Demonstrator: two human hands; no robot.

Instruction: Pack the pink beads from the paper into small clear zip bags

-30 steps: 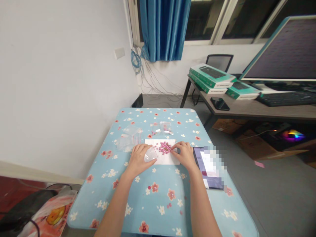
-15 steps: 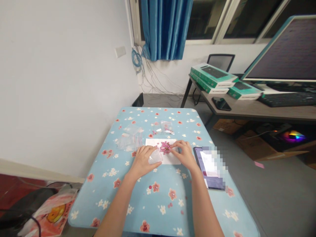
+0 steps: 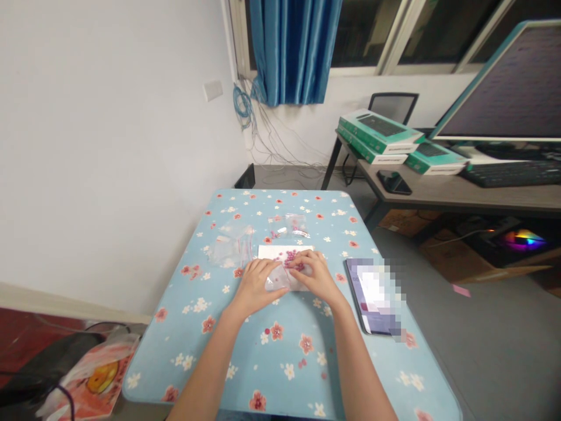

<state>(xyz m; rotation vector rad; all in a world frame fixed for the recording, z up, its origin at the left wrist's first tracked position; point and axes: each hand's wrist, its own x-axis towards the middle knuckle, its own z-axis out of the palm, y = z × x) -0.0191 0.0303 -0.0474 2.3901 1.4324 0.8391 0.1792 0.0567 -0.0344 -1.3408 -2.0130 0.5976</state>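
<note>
Small pink beads (image 3: pixel 291 256) lie in a pile on a white sheet (image 3: pixel 268 251) on the flowered table. My left hand (image 3: pixel 255 286) is closed on a small clear plastic bag (image 3: pixel 276 279), held low over the sheet's left part. My right hand (image 3: pixel 316 275) reaches in from the right, its fingers brought together at the bag's opening beside the pile; whether a bead is between them is too small to tell. Behind the sheet lie clear bags with some pink beads (image 3: pixel 289 227). More clear bags (image 3: pixel 231 245) are spread at the left.
A phone (image 3: pixel 372 298) with a lit screen lies right of my right forearm. On the side desk (image 3: pixel 442 190) stand green keyboard boxes (image 3: pixel 379 131), a monitor (image 3: pixel 508 82) and a dark phone (image 3: pixel 394 182). A few loose pink pieces (image 3: pixel 302 363) lie near the table's front.
My right hand has moved left from the pile's right side to the bag's opening. My left hand stays in place with the bag.
</note>
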